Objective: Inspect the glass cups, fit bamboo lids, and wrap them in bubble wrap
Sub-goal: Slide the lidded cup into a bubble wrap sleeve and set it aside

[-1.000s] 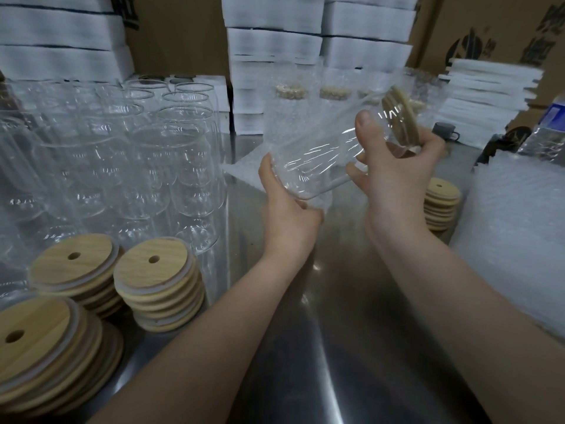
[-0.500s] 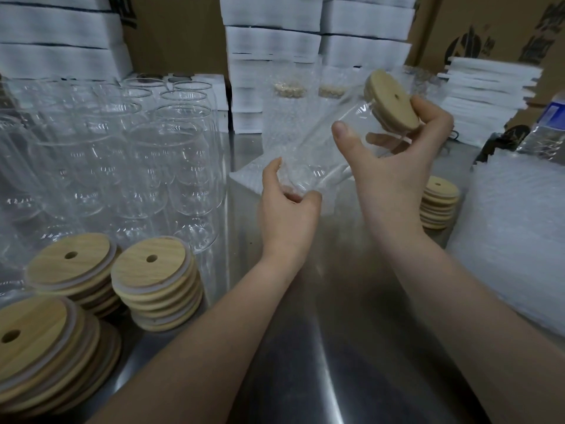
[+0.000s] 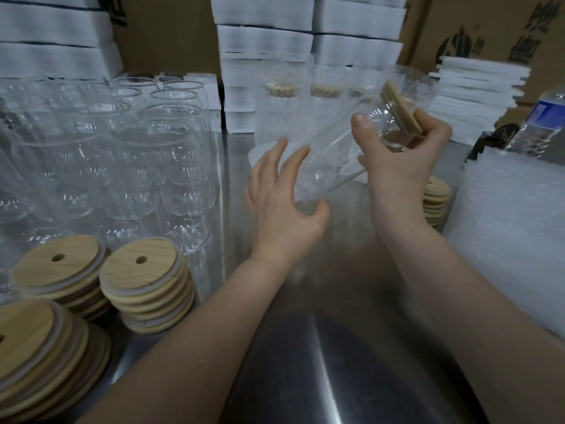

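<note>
- the right hand (image 3: 394, 166) curls round a smooth, clear glass cup (image 3: 333, 160), tilted at centre right of the frame, with its round bamboo lid (image 3: 400, 108) fitted.
- the left hand (image 3: 281, 203) is spread wide at the cup's base; contact is unclear.
- a dimpled bubble wrap sheet (image 3: 260, 154) lies behind on the shiny steel table (image 3: 305, 347).
- lower left: stacked lid discs (image 3: 146, 280) beside empty cups (image 3: 171, 154).

A: Where does the head view look from?
B: From above the steel table (image 3: 321, 301), facing forward and down, wide-angled, the edges bowed.
A: How near?
B: Close. The left hand (image 3: 281, 209) and right hand (image 3: 397, 166) sit mid-frame, and cardboard cartons (image 3: 171, 29) close off the top edge.
</note>
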### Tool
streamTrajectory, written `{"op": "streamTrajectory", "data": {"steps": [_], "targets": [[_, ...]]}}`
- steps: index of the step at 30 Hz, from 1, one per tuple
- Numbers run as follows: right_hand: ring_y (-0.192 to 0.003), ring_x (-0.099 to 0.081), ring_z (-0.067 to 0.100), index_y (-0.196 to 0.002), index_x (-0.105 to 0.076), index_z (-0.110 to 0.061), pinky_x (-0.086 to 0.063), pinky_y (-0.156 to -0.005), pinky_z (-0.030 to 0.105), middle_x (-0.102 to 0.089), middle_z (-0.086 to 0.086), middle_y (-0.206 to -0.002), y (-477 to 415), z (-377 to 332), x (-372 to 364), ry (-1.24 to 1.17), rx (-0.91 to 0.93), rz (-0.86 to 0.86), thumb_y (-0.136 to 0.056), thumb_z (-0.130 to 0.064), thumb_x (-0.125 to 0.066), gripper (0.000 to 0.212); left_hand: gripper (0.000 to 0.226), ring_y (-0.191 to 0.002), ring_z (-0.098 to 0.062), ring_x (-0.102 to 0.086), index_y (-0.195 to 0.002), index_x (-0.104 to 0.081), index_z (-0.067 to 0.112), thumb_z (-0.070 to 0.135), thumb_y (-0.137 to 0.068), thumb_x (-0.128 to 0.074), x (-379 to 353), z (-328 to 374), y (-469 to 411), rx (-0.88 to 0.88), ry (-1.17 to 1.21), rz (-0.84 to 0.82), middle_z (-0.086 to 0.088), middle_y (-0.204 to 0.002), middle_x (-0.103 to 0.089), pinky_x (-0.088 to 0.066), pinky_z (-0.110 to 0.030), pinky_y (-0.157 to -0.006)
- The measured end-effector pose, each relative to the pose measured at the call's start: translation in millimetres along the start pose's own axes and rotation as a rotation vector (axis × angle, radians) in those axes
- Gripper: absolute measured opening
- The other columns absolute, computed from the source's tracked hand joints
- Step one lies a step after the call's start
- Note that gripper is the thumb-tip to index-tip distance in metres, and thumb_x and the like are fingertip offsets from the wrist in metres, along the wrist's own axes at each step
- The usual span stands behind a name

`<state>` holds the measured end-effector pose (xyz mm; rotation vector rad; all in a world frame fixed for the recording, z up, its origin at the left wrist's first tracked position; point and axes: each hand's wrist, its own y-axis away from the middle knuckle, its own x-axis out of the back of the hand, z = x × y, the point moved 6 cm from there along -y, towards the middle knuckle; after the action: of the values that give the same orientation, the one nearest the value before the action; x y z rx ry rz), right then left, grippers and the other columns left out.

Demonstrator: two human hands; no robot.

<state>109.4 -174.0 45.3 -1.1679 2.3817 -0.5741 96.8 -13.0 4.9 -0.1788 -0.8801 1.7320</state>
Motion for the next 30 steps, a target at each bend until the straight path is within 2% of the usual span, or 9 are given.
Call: {"op": "streamTrajectory", "data": {"steps": [3,5,10,14,17,21,24,26,30], "targets": [[-0.109,-0.061,0.028,-0.121,-0.040,-0.016,-0.054,-0.089,0.049,-0.052,0.011,-0.122,-2.1,2.4,1.1,-0.044,-0.069,0.032,-0.059,-0.056,-0.081,0.084,0.089,-0.148,-0.027,-0.017,-0.152,-0.026,0.039,0.024,-0.078,-0.075,-9.0,-4.6,-0.6,-0.020,-0.186,-0.091,-0.006,-0.162,-0.015,-0.015,-0.050,-0.119],[-0.109,-0.061,0.029,-0.119,-0.040,-0.017,-0.054,-0.091,0.049,-0.052,0.012,-0.123,-1.9,2.3,-0.1,-0.051,-0.088,0.028,-0.057,-0.059,-0.081,0.085,0.096,-0.148,-0.029,-0.018,-0.154,-0.015,0.039,0.020,-0.081,-0.074,-10.1,-6.4,-0.8,-0.046,-0.270,-0.092,-0.010,-0.161,-0.017,-0.019,-0.057,-0.116],[-0.100,-0.066,0.023,-0.107,-0.042,-0.025,-0.054,-0.088,0.050,-0.057,0.009,-0.117,3.5,-5.0,-4.7,-0.027,-0.024,-0.021,-0.061,-0.057,-0.081,0.069,0.094,-0.143,-0.024,-0.031,-0.152,-0.015,0.036,0.028,-0.082,-0.076,0.0,-3.3,-2.7,-0.084,-0.219,0.038,-0.009,-0.156,-0.031,-0.025,-0.053,-0.114],[-0.092,-0.062,-0.001,-0.114,-0.042,-0.020,-0.056,-0.084,0.029,-0.053,-0.004,-0.112,9.5,-9.5,-10.3,-0.034,0.070,-0.121,-0.067,-0.046,-0.081,0.067,0.095,-0.141,-0.018,-0.034,-0.153,-0.022,0.021,0.038,-0.079,-0.078,4.8,0.8,-1.3,-0.105,-0.136,0.102,-0.003,-0.155,-0.036,-0.025,-0.043,-0.115],[-0.101,-0.062,0.001,-0.116,-0.041,-0.027,-0.054,-0.094,0.040,-0.053,-0.011,-0.116,17.5,-7.1,-18.3,-0.014,0.078,-0.241,-0.067,-0.041,-0.083,0.066,0.095,-0.138,-0.021,-0.040,-0.152,-0.026,0.014,0.040,-0.077,-0.078,5.2,1.3,0.3,-0.117,-0.061,0.139,-0.004,-0.150,-0.042,-0.030,-0.046,-0.114],[-0.115,-0.061,0.013,-0.124,-0.042,-0.025,-0.051,-0.099,0.043,-0.053,-0.010,-0.126,24.3,-3.4,-26.9,0.003,0.073,-0.353,-0.061,-0.043,-0.086,0.079,0.092,-0.140,-0.019,-0.037,-0.149,-0.027,0.007,0.029,-0.078,-0.081,6.6,-4.1,-2.3,-0.118,0.102,0.165,-0.007,-0.151,-0.037,-0.032,-0.034,-0.116],[-0.107,-0.063,0.003,-0.130,-0.041,-0.016,-0.056,-0.090,0.032,-0.051,-0.011,-0.125,24.3,-5.5,-26.6,-0.004,0.105,-0.347,-0.066,-0.034,-0.087,0.081,0.101,-0.142,-0.023,-0.032,-0.149,-0.023,0.006,0.029,-0.073,-0.085,6.0,-5.1,-4.6,-0.119,0.157,0.158,-0.012,-0.150,-0.030,-0.032,-0.036,-0.116],[-0.107,-0.060,-0.002,-0.130,-0.040,-0.010,-0.055,-0.089,0.027,-0.049,-0.006,-0.125,19.4,-8.6,-22.7,-0.013,0.140,-0.306,-0.071,-0.025,-0.086,0.077,0.112,-0.143,-0.022,-0.024,-0.151,-0.019,0.006,0.036,-0.067,-0.088,4.1,-4.5,-5.1,-0.112,0.087,0.140,-0.015,-0.152,-0.025,-0.024,-0.029,-0.119],[-0.110,-0.056,0.002,-0.130,-0.041,-0.011,-0.052,-0.090,0.025,-0.047,0.006,-0.131,8.8,-18.8,-11.9,-0.054,0.190,-0.222,-0.078,-0.022,-0.083,0.068,0.129,-0.148,-0.020,-0.015,-0.155,-0.005,0.018,0.046,-0.061,-0.088,-3.0,-12.1,-7.3,0.013,-0.150,0.015,-0.005,-0.160,-0.016,-0.017,-0.050,-0.120]]}}
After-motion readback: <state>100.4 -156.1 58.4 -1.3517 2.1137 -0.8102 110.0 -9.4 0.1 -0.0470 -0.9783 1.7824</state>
